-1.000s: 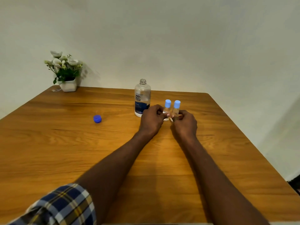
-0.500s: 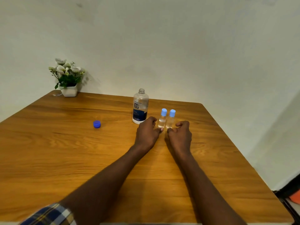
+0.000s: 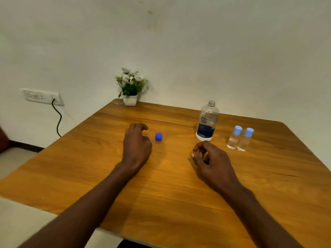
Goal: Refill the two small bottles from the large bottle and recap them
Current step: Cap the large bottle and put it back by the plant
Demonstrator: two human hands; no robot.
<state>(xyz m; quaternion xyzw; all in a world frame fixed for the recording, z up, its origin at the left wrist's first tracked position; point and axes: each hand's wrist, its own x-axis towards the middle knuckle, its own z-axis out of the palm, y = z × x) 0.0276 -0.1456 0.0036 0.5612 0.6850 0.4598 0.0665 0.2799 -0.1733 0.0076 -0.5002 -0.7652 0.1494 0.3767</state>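
Plain off-white walls meet behind a wooden table with a warm orange-brown grain [image 3: 179, 203], and a white wall socket plate [image 3: 42, 96] with a dark cable [image 3: 58, 120] hanging from it sits on the left wall. At the table's far corner stands a small white pot of white flowers and green leaves [image 3: 130, 86].

On the right half of the table the large clear plastic bottle with a dark blue label [image 3: 206, 122] stands upright, its long axis vertical and its bare threaded neck pointing up, uncapped. Its dark blue screw cap [image 3: 158, 136] lies well apart to the left on the bare wood. To the right of the large bottle, the two small clear bottles with light blue caps [image 3: 239, 138] stand upright side by side, touching or nearly so, caps on and pointing up, with clear liquid inside.

The person's left hand [image 3: 137, 144] hovers low or rests on the table just beside the dark blue cap, fingers loosely curled, holding nothing; whether a fingertip touches the cap cannot be told. The right hand [image 3: 210, 161] lies near the foot of the large bottle, apart from it, its fingers also loosely curled and empty.
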